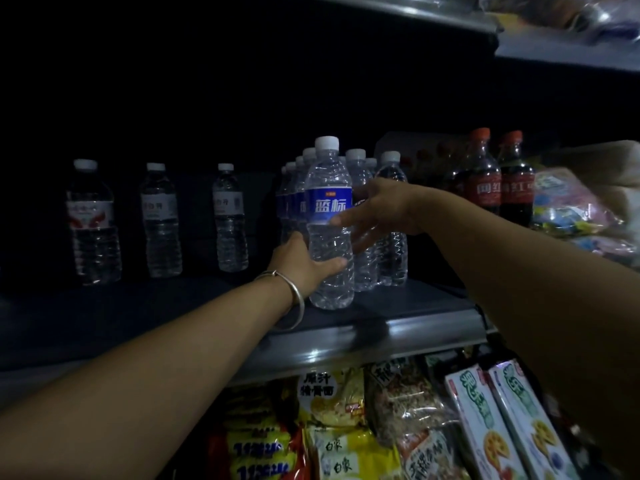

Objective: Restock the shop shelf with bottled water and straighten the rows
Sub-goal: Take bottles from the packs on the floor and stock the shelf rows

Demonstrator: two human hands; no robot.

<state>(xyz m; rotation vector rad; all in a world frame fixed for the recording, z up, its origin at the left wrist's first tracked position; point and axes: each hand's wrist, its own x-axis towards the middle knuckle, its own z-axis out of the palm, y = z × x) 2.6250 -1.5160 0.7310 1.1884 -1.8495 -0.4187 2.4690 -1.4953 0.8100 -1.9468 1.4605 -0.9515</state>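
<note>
A clear water bottle (329,216) with a blue label and white cap stands upright near the front of the dark shelf (398,334). My left hand (304,263), a silver bangle on its wrist, grips the bottle's lower part. My right hand (375,209) reaches in from the right with fingers extended, its fingertips touching the bottle at the label's lower edge. Behind it stand rows of several like blue-label bottles (367,209). Three white-label water bottles (159,220) stand apart from each other on the left of the shelf.
Two dark cola bottles (498,181) with red caps and labels stand right of the water. Bright snack bags (581,209) lie at the far right. Below the shelf edge are noodle packs (332,403) and biscuit boxes (495,420). Another shelf (519,36) runs overhead.
</note>
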